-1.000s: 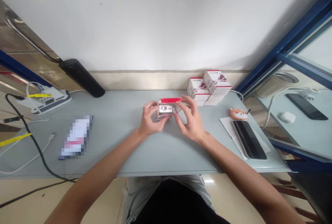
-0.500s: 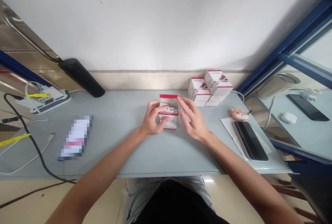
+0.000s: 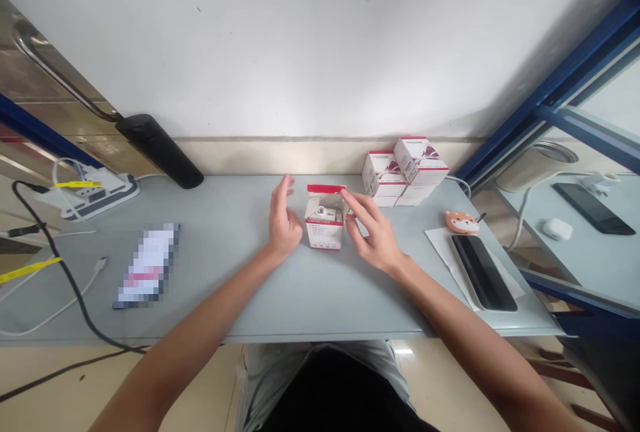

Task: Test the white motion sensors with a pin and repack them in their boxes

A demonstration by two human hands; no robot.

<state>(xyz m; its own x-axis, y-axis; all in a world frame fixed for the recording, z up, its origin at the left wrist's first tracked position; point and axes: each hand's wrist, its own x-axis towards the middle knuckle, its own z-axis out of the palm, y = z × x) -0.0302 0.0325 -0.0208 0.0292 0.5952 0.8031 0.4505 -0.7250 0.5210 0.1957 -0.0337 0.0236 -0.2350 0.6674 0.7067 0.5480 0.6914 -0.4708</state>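
A small white and red cardboard box (image 3: 325,235) stands upright on the grey table with its red-edged top flap raised at the back. Inside it a white device (image 3: 327,213) shows through the open top. My left hand (image 3: 285,220) is held just left of the box, apart from it, fingers stretched up and nothing in them. On the box's right side is my right hand (image 3: 371,229), its fingers apart. Its index fingertip reaches the right corner of the raised flap, and its other fingers are close to the box's side.
Several similar white and red boxes (image 3: 419,164) are stacked at the back right. At the right lie a phone (image 3: 483,272) on white paper and an orange animal-faced case (image 3: 461,222). A power strip (image 3: 100,192), cables, a black lamp-like bar (image 3: 160,152) and a pixelated item (image 3: 147,265) occupy the left.
My left hand has left the front of the box and moved to the left, opening its fingers. The box's open top now shows more. My right hand has stayed nearly still.
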